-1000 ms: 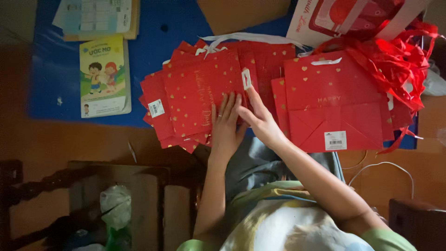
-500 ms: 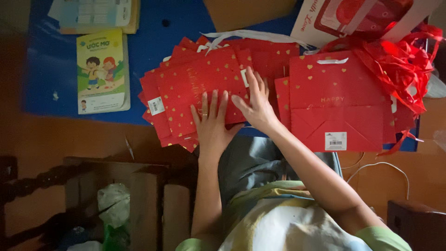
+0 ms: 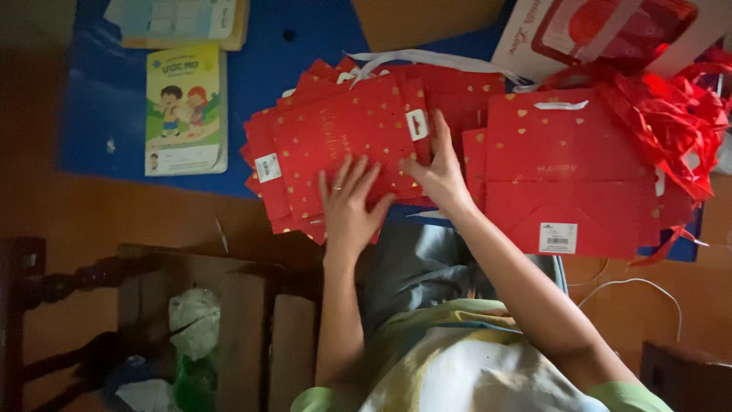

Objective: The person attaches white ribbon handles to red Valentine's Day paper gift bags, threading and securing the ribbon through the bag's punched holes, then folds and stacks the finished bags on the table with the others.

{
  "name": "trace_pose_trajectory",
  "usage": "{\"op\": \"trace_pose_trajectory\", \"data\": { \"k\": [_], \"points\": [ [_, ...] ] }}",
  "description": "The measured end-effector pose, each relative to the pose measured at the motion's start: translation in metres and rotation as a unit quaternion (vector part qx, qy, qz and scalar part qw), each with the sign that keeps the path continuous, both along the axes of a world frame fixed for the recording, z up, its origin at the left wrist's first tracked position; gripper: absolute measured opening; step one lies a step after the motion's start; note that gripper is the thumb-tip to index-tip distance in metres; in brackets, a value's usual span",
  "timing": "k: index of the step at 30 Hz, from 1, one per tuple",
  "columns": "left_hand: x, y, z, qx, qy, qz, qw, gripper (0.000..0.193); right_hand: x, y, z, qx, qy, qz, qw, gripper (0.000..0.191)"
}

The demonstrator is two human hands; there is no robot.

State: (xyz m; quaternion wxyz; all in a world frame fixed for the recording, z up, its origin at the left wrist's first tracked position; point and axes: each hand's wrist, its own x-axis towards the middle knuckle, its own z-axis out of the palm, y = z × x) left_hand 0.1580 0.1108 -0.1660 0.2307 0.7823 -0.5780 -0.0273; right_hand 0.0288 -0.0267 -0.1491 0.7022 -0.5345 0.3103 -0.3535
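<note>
Left hand: our left hand [image 3: 349, 204] lies flat with fingers spread on the near edge of the fanned stack of red gift bags [image 3: 343, 141], gripping nothing; a ring shows on one finger.
Right hand: our right hand [image 3: 435, 172] is open too, palm down at the stack's 3 o'clock side, fingers reaching toward 12 o'clock and touching the top bags.
Stack: the folded red bags with gold dots overlap in a fan on the blue mat [image 3: 267, 46], small white tags showing at their edges.
Single bag: at 3 o'clock from our hands a larger red bag [image 3: 572, 175] lies flat, just beside the stack, a white label at its lower edge.
Ribbons: a tangle of red ribbon [image 3: 671, 114] sits at 2 o'clock.
Booklet: a yellow children's booklet [image 3: 185, 111] lies at 10 o'clock, well apart from the stack.
Floor: brown floor [image 3: 114, 214] borders the mat.
</note>
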Motion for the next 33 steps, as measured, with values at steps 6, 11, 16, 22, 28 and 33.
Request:
{"op": "trace_pose_trajectory", "data": {
  "k": [6, 11, 16, 22, 28, 33],
  "points": [
    [-0.014, 0.0, 0.001, 0.034, 0.0, -0.02, 0.999, 0.076, 0.012, 0.006, 0.023, -0.452, 0.326, -0.003, 0.83, 0.093],
    [-0.017, 0.014, -0.004, 0.023, -0.014, -0.034, 0.999, 0.078, 0.057, -0.036, 0.034, -0.52, 0.378, 0.061, 0.763, 0.079],
    [-0.021, 0.018, -0.007, 0.012, -0.017, -0.026, 0.999, 0.074, 0.092, -0.059, 0.05, -0.549, 0.381, 0.088, 0.739, 0.079],
    [-0.028, 0.024, -0.012, -0.002, -0.034, -0.001, 0.999, 0.075, 0.087, -0.05, 0.044, -0.538, 0.446, 0.104, 0.707, 0.085],
    [-0.016, 0.035, -0.019, 0.049, -0.04, -0.067, 0.996, 0.078, 0.054, -0.055, 0.028, -0.486, 0.48, 0.107, 0.723, 0.073],
    [-0.022, 0.038, -0.022, 0.002, -0.055, -0.064, 0.996, 0.082, 0.038, -0.048, 0.033, -0.537, 0.342, 0.034, 0.77, 0.057]
  ]
}}
